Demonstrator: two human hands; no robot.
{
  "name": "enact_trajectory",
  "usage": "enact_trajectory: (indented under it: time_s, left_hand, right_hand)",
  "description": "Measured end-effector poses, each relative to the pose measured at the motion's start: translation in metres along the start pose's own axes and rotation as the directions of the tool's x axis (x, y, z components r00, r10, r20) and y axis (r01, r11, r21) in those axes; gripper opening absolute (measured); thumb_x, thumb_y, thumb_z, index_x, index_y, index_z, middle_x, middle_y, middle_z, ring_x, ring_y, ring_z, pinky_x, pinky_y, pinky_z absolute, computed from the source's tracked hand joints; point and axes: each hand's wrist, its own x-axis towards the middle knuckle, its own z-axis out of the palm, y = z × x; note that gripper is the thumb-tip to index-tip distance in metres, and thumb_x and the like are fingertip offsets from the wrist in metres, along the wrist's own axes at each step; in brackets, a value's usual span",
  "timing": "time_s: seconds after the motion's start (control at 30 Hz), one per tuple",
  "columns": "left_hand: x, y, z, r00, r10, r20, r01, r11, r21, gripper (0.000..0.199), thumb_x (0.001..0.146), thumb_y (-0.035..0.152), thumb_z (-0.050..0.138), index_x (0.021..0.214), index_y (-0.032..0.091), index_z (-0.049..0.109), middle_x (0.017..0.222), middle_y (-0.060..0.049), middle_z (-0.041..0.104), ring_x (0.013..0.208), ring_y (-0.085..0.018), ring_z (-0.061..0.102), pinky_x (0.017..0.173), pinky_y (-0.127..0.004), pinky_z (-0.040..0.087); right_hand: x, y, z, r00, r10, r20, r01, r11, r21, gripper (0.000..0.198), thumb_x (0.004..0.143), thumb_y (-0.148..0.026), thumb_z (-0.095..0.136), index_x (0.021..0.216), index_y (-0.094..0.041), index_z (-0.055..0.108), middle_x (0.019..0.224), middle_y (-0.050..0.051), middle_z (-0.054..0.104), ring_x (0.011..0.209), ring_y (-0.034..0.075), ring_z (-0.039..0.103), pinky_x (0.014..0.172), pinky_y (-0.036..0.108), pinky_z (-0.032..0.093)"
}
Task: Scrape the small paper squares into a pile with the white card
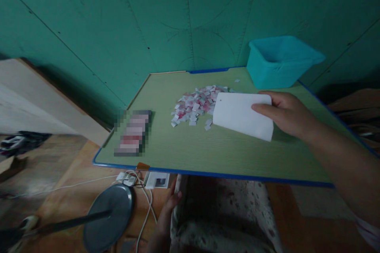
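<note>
My right hand (283,112) grips a flat white plastic scraper (242,114) by its right end, thumb on top. The scraper has a small hole in one corner and is over the table beside a heap of small pink and whitish paper squares (196,104), partly covering its right side. My left hand (169,207), below the table's front edge, is closed on the left edge of a pale, dark-spotted bag or cloth (265,209). Its dark hollow faces up under the table edge; I cannot tell its exact kind.
A turquoise plastic bin (277,71) stands at the table's back right corner. On the left of the green table (166,154) lies a blurred-out phone-like object (132,132). Below left are a round grey metal base (108,219) and white cables (148,201). A green wall rises behind.
</note>
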Motion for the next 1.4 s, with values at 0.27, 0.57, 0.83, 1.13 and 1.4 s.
enact_trajectory:
  time_s: [0.27, 0.57, 0.83, 1.13, 1.4]
  left_hand:
    - [-0.01, 0.008, 0.013, 0.998, 0.013, -0.066, -0.013, 1.0, 0.0, 0.033, 0.041, 0.041, 0.074, 0.066, 0.022, 0.064, 0.093, -0.011, 0.071, 0.112, -0.036, 0.049, 0.095, -0.042, 0.037]
    - [-0.012, 0.016, 0.017, 0.999, -0.023, -0.036, 0.022, 0.999, -0.034, 0.041, 0.036, 0.049, 0.075, 0.066, 0.023, 0.067, 0.089, -0.009, 0.072, 0.106, -0.035, 0.053, 0.093, -0.042, 0.04]
    - [0.003, -0.004, 0.006, 0.997, -0.033, -0.07, 0.033, 0.999, -0.001, 0.046, 0.022, 0.056, 0.072, 0.055, 0.026, 0.061, 0.084, -0.01, 0.073, 0.111, -0.038, 0.048, 0.093, -0.042, 0.038]
    - [0.002, -0.008, 0.004, 0.999, -0.038, -0.019, 0.037, 0.999, -0.035, 0.05, 0.029, 0.057, 0.074, 0.064, 0.022, 0.064, 0.09, -0.012, 0.071, 0.106, -0.037, 0.053, 0.09, -0.042, 0.04]
    - [0.004, -0.005, 0.006, 0.997, -0.036, -0.062, 0.034, 0.999, -0.036, 0.05, 0.023, 0.057, 0.073, 0.059, 0.024, 0.061, 0.09, -0.01, 0.072, 0.114, -0.037, 0.045, 0.098, -0.042, 0.033]
  right_hand:
    - [-0.002, -0.004, -0.001, 0.997, -0.003, 0.072, -0.007, 0.991, 0.132, 0.018, 0.066, -0.033, 0.058, 0.068, -0.015, 0.055, 0.054, -0.004, 0.05, 0.045, 0.006, 0.041, 0.04, 0.019, 0.028]
    - [-0.002, 0.0, 0.005, 0.997, 0.003, 0.074, -0.009, 0.997, 0.083, 0.025, 0.071, -0.039, 0.056, 0.077, -0.015, 0.057, 0.067, 0.0, 0.058, 0.055, 0.008, 0.047, 0.046, 0.02, 0.034]
    - [-0.002, -0.001, 0.005, 0.999, 0.025, 0.039, -0.026, 0.999, 0.033, 0.027, 0.071, -0.04, 0.056, 0.08, -0.014, 0.059, 0.069, 0.002, 0.059, 0.058, 0.01, 0.049, 0.049, 0.022, 0.035]
    - [-0.002, 0.005, 0.008, 0.996, -0.029, 0.086, 0.031, 0.999, -0.025, 0.029, 0.073, -0.044, 0.053, 0.079, -0.016, 0.057, 0.066, 0.001, 0.057, 0.058, 0.012, 0.05, 0.049, 0.024, 0.036]
    - [-0.001, 0.004, 0.01, 0.996, -0.062, 0.064, 0.067, 0.994, -0.09, 0.027, 0.074, -0.045, 0.05, 0.078, -0.019, 0.057, 0.064, 0.001, 0.057, 0.057, 0.012, 0.05, 0.047, 0.024, 0.036]
